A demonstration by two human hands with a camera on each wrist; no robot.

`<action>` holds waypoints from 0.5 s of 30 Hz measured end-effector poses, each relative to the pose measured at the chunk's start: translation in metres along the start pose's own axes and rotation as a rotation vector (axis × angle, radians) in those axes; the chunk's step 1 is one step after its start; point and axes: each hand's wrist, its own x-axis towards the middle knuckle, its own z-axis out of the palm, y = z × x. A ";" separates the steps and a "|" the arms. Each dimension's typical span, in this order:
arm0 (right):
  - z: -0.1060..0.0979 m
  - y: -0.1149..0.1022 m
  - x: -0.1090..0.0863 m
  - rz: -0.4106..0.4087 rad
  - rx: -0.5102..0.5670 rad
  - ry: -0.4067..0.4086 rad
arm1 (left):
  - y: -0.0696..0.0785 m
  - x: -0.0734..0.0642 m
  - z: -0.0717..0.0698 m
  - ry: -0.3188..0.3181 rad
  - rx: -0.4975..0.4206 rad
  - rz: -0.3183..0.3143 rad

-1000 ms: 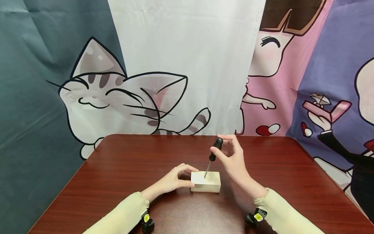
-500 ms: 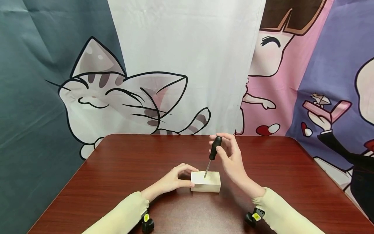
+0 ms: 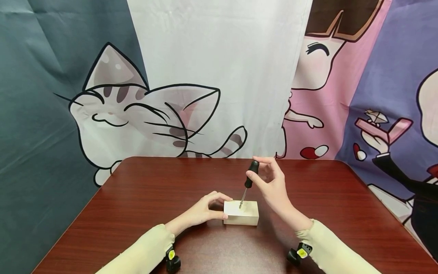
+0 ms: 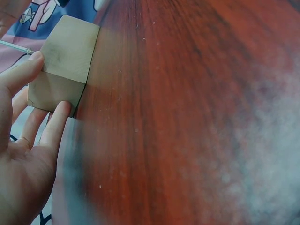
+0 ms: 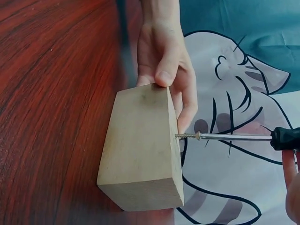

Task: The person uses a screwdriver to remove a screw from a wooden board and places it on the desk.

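A pale wooden block (image 3: 241,219) lies on the table. My left hand (image 3: 202,210) grips its left end, with the thumb on the near side and fingertips at the far top edge. In the right wrist view a screw (image 5: 186,136) stands partly sunk in the block's upper face, its threads showing below the head. The tip of a black-handled screwdriver (image 3: 252,174) meets the screw head, and the shaft leans slightly right in the head view. My right hand (image 3: 273,184) pinches the screwdriver handle between thumb and fingers, the index finger up at its top end.
The reddish-brown wooden table (image 3: 164,179) has its far edge just behind the right hand. Behind it hangs a cartoon-printed cloth (image 3: 219,57). A small black wrist camera (image 3: 173,263) sits below the left sleeve, another black camera (image 3: 294,257) below the right.
Half a second ago the right fingers were spread further round the handle with the thumb back; now the thumb has come forward across it and the fingers have drawn back. Block and left hand stay put.
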 end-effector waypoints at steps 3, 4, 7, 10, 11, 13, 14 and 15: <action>-0.002 0.000 0.000 0.001 0.023 -0.034 | 0.000 0.000 0.000 -0.001 0.001 -0.002; -0.002 0.001 0.000 0.000 0.029 -0.047 | -0.001 0.000 0.000 -0.001 0.002 -0.003; -0.002 0.001 0.000 -0.014 0.058 -0.104 | -0.001 0.001 0.000 0.000 0.003 -0.005; 0.001 0.001 0.001 -0.039 0.090 -0.162 | -0.002 0.001 0.000 0.002 0.000 -0.003; 0.002 0.001 0.001 -0.047 0.101 -0.175 | -0.002 0.001 0.001 0.003 -0.001 -0.001; 0.003 0.001 0.001 -0.050 0.109 -0.182 | -0.003 0.001 0.001 0.004 0.000 0.002; 0.003 0.001 0.001 -0.046 0.105 -0.175 | -0.003 0.001 0.001 0.005 0.001 0.006; 0.004 0.001 0.001 -0.041 0.084 -0.163 | -0.003 0.001 0.001 0.005 0.002 0.010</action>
